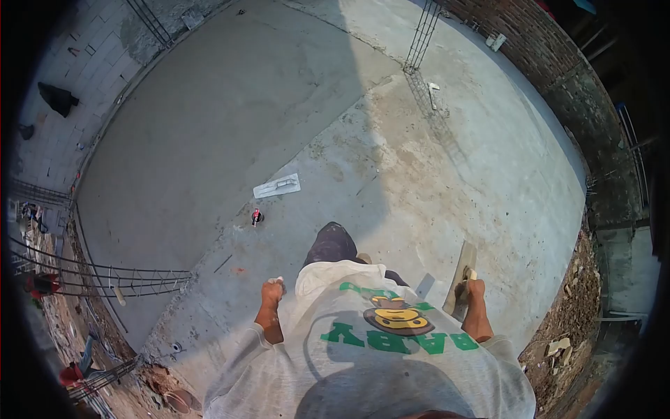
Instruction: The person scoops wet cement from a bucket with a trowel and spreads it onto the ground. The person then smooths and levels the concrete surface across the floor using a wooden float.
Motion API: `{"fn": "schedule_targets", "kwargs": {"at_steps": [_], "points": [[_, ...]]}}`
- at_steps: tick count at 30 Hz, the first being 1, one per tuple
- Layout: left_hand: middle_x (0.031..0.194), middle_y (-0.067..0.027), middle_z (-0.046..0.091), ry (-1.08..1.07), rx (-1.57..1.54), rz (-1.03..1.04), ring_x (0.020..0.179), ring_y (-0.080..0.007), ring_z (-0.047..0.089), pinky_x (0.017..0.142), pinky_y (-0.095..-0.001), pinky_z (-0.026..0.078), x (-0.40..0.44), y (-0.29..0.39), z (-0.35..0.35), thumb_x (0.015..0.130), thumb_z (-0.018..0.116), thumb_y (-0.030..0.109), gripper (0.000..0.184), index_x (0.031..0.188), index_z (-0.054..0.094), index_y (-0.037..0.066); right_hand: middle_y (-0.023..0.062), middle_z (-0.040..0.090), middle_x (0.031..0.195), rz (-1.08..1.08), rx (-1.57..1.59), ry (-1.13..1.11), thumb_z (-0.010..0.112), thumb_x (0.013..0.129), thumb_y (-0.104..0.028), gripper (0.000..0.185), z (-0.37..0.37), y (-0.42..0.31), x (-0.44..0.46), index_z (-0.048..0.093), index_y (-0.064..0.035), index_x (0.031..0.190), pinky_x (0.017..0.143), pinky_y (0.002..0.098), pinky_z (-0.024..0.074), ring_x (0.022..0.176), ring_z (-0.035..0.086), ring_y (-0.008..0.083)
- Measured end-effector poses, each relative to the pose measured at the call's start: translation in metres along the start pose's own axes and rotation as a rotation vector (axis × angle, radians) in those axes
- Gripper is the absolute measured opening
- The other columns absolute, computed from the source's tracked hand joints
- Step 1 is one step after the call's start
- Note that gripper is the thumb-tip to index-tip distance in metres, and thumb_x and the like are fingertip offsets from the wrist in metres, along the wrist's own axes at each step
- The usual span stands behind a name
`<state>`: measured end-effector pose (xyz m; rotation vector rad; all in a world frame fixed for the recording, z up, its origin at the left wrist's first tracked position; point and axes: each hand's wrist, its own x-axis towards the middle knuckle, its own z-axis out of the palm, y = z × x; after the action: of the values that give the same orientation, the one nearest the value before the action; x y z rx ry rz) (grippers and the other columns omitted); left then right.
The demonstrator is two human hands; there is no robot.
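Note:
My right hand is wrapped round the handle of a long plastering trowel, held out beside my right leg with its blade pointing forward. My left hand is closed at my left side; a pale bit shows at its fingers, too small to name. Ahead on the concrete floor lies another long, light-coloured trowel, its handle facing up. A small red and black object sits just nearer to me. A flat grey strip shows between my leg and the held trowel.
Darker, smooth concrete spreads ahead left, its edge running diagonally. Upright rebar rises at the back, and more rebar juts in from the left. A white-handled tool lies farther off. A brick wall borders the right.

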<state>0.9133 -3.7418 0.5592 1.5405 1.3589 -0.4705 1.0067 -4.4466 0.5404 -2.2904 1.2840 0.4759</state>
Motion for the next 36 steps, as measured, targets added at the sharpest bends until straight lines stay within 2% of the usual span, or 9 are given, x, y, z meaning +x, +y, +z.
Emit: {"fn": "schedule_targets", "kwargs": {"at_steps": [5, 9, 15, 20, 27, 29, 31, 33, 36], "points": [[0.076, -0.0158, 0.067, 0.146, 0.127, 0.133, 0.073, -0.0343, 0.065, 0.069, -0.0391, 0.049, 0.134, 0.028, 0.073, 0.084, 0.057, 0.034, 0.037, 0.089, 0.062, -0.002, 0.0100, 0.061, 0.082, -0.424, 0.442, -0.042, 0.065, 0.078, -0.014, 0.030, -0.121, -0.381, 0.014, 0.057, 0.0019, 0.101, 0.059, 0.0374, 0.0497, 0.070, 0.061, 0.0212], [0.094, -0.0192, 0.066, 0.080, 0.237, 0.394, 0.087, -0.0321, 0.064, 0.077, -0.0401, 0.048, 0.149, 0.256, 0.157, 0.083, 0.056, 0.041, 0.044, 0.098, 0.061, 0.000, 0.0191, 0.062, 0.090, -0.730, 0.121, 0.302, 0.067, 0.077, -0.019, 0.037, -0.064, -0.558, 0.075, 0.051, -0.0005, 0.105, 0.071, 0.0427, 0.0474, 0.082, 0.062, 0.0360], [0.099, -0.0151, 0.065, -0.219, 0.471, 1.094, 0.088, -0.0330, 0.062, 0.081, -0.0422, 0.046, 0.079, 0.560, 0.238, 0.090, 0.050, 0.038, 0.037, 0.110, 0.060, 0.008, 0.0284, 0.059, 0.093, -0.806, -0.047, 0.176, 0.067, 0.078, -0.024, 0.038, 0.013, -0.738, 0.137, 0.049, 0.0017, 0.100, 0.077, 0.0495, 0.0441, 0.090, 0.056, 0.0465], [0.087, -0.0147, 0.067, -0.247, 0.791, 0.925, 0.084, -0.0343, 0.062, 0.076, -0.0463, 0.046, 0.120, 0.588, 0.285, 0.091, 0.048, 0.040, 0.034, 0.095, 0.058, 0.008, 0.0268, 0.060, 0.090, -0.864, -0.177, 0.136, 0.066, 0.079, -0.028, 0.039, 0.050, -0.868, 0.180, 0.049, 0.0018, 0.097, 0.075, 0.0491, 0.0446, 0.087, 0.057, 0.0455], [0.078, -0.0189, 0.064, -0.052, 0.214, 0.247, 0.077, -0.0397, 0.062, 0.071, -0.0473, 0.047, 0.099, 0.670, 0.312, 0.089, 0.051, 0.044, 0.038, 0.094, 0.057, 0.006, 0.0276, 0.061, 0.092, -0.971, -0.393, -0.107, 0.065, 0.078, -0.026, 0.038, 0.121, -1.041, 0.286, 0.049, 0.0020, 0.099, 0.079, 0.0482, 0.0454, 0.092, 0.058, 0.0453], [0.084, -0.0191, 0.064, -0.136, 0.193, 0.245, 0.083, -0.0370, 0.063, 0.075, -0.0429, 0.048, 0.066, 0.673, 0.340, 0.086, 0.056, 0.042, 0.039, 0.094, 0.058, 0.004, 0.0282, 0.061, 0.094, -1.010, -0.458, -0.111, 0.064, 0.078, -0.025, 0.036, 0.172, -1.100, 0.333, 0.049, 0.0007, 0.099, 0.080, 0.0484, 0.0457, 0.093, 0.058, 0.0457], [0.084, -0.0188, 0.065, -0.086, 0.036, -0.183, 0.084, -0.0343, 0.064, 0.074, -0.0409, 0.049, 0.044, 0.740, 0.349, 0.085, 0.059, 0.036, 0.035, 0.095, 0.058, 0.002, 0.0258, 0.062, 0.090, -1.063, -0.540, -0.139, 0.062, 0.079, -0.026, 0.034, 0.227, -1.158, 0.359, 0.046, -0.0023, 0.098, 0.076, 0.0507, 0.0454, 0.089, 0.059, 0.0450], [0.071, -0.0122, 0.060, 0.202, -0.014, 0.046, 0.068, -0.0219, 0.061, 0.063, -0.0351, 0.050, 0.071, 0.713, 0.389, 0.089, 0.055, 0.031, 0.031, 0.100, 0.055, 0.002, 0.0241, 0.062, 0.093, -1.122, -0.519, -0.098, 0.061, 0.080, -0.028, 0.036, 0.304, -1.212, 0.394, 0.050, -0.0002, 0.101, 0.078, 0.0506, 0.0458, 0.089, 0.059, 0.0420], [0.097, -0.0126, 0.065, 0.263, -0.086, -0.281, 0.081, -0.0212, 0.062, 0.072, -0.0360, 0.051, 0.151, 0.709, 0.390, 0.093, 0.048, 0.031, 0.036, 0.117, 0.057, 0.005, 0.0235, 0.062, 0.092, -1.194, -0.433, -0.075, 0.061, 0.081, -0.030, 0.034, 0.429, -1.267, 0.442, 0.048, -0.0017, 0.097, 0.077, 0.0499, 0.0463, 0.088, 0.059, 0.0421]]}}
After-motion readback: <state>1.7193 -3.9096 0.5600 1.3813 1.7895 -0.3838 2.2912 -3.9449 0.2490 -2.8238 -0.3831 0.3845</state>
